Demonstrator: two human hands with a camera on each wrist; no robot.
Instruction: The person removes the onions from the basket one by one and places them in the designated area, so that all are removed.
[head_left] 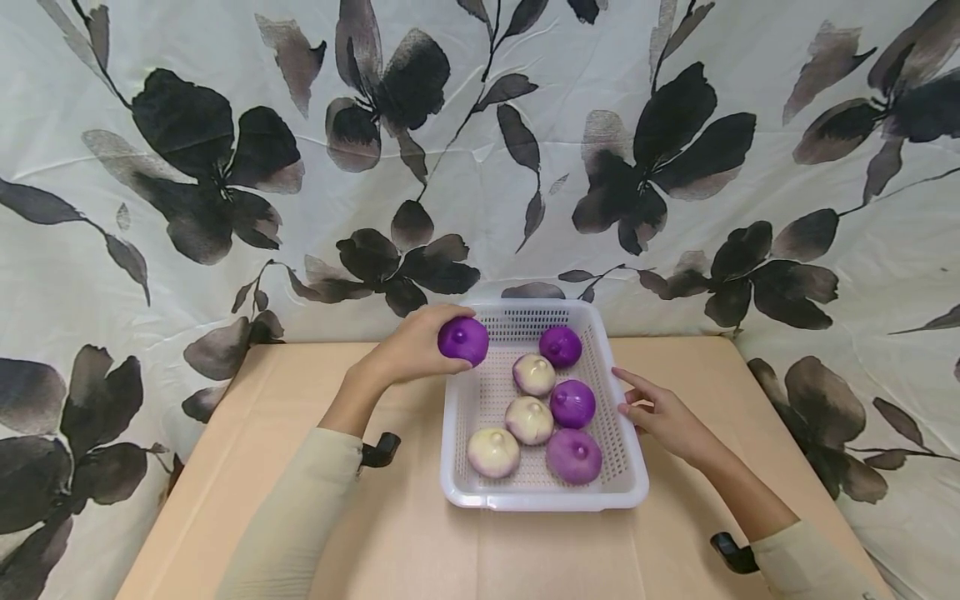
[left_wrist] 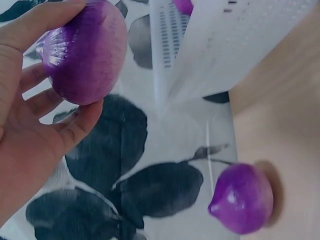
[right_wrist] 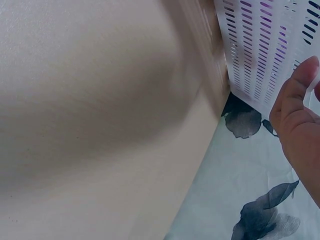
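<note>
My left hand (head_left: pixel 411 348) grips a purple onion (head_left: pixel 463 340) between thumb and fingers, above the left rim of a white plastic basket (head_left: pixel 543 500). Inside the basket lie three purple onions, one near the back (head_left: pixel 560 346), and three pale, whitish onions, one at the front left (head_left: pixel 493 452). My right hand (head_left: pixel 663 418) is at the basket's right rim, pinching it between fingers and thumb. Another purple onion (left_wrist: pixel 242 199) rests on the table outside the basket in the left wrist view; in the head view my left hand and arm hide it.
The basket stands on a light tan table (head_left: pixel 555 558) near its back edge. A white cloth (head_left: pixel 525 208) with dark flowers hangs behind and drops past the table's sides. The basket's walls are slotted.
</note>
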